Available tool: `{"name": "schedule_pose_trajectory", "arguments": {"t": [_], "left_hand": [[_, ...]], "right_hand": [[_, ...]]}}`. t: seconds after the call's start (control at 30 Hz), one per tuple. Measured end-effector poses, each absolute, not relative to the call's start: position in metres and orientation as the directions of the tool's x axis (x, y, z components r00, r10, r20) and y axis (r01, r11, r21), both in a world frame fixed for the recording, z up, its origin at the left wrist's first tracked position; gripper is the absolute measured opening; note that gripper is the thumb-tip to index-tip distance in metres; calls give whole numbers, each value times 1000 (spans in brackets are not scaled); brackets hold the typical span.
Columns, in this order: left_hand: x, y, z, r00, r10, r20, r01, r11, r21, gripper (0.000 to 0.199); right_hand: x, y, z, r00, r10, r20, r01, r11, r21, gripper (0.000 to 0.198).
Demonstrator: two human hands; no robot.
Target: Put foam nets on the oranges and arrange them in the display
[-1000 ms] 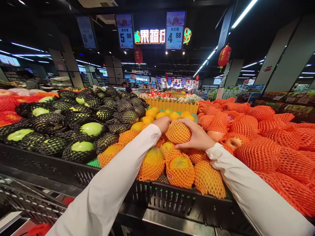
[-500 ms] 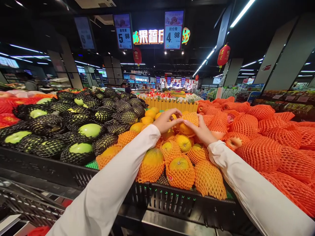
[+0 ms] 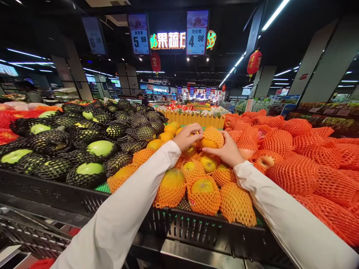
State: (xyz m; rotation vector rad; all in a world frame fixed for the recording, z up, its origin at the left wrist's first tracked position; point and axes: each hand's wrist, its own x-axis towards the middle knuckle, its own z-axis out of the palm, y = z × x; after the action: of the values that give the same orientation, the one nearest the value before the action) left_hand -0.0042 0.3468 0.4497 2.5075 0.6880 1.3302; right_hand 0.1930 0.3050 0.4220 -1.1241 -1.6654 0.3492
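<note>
An orange [image 3: 211, 139] partly sleeved in an orange foam net is held above the pile by my right hand [image 3: 229, 150]. The thumb lies under it and the fingers reach round its right side. At the orange's left side is my left hand [image 3: 188, 136], fingers curled in and tips pinched together close against the fruit. What sits between those tips is too small to make out. Beneath both hands lie more oranges [image 3: 204, 186] in foam nets, while some bare oranges [image 3: 170, 129] lie behind my left hand.
Green apples [image 3: 100, 148] in black nets fill the left side. Fruit in red-orange foam nets [image 3: 294, 173] is heaped at the right. A black slatted crate edge [image 3: 196, 226] runs along the front, with a shopping cart [image 3: 30, 231] at lower left. A low yellow fence [image 3: 193, 118] stands behind.
My left fingers have drawn back from over the orange's top to its left side and curled in. My right thumb has shifted lower, under the fruit.
</note>
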Motion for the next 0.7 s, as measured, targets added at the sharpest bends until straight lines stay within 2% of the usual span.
{"name": "schedule_pose_trajectory", "arguments": {"t": [0.07,0.13,0.23,0.3,0.37,0.5,0.6,0.7], "left_hand": [[-5,346,450,418,541,730,303,-840,449,20],[-5,345,449,338,586,737,263,-810,524,22],[-3,344,445,410,642,648,154,-748,645,60],[0,344,441,489,663,567,138,-700,701,71],[3,345,436,472,705,529,173,-663,728,70],[7,347,432,232,759,609,323,-651,687,86],[2,348,438,-35,694,720,449,-632,631,93],[-11,354,445,-341,587,734,613,-453,647,91]], "right_hand": [[192,304,422,-61,744,666,527,591,-611,80],[191,301,422,-131,647,751,578,666,-472,77],[189,294,424,-245,520,819,636,723,-269,72],[188,290,425,-271,489,829,647,730,-219,76],[188,289,425,-274,496,824,654,725,-219,83],[191,293,428,-236,529,815,666,699,-261,90],[195,294,433,-136,516,846,663,682,-309,84],[196,292,437,-63,529,847,660,659,-362,74]]}}
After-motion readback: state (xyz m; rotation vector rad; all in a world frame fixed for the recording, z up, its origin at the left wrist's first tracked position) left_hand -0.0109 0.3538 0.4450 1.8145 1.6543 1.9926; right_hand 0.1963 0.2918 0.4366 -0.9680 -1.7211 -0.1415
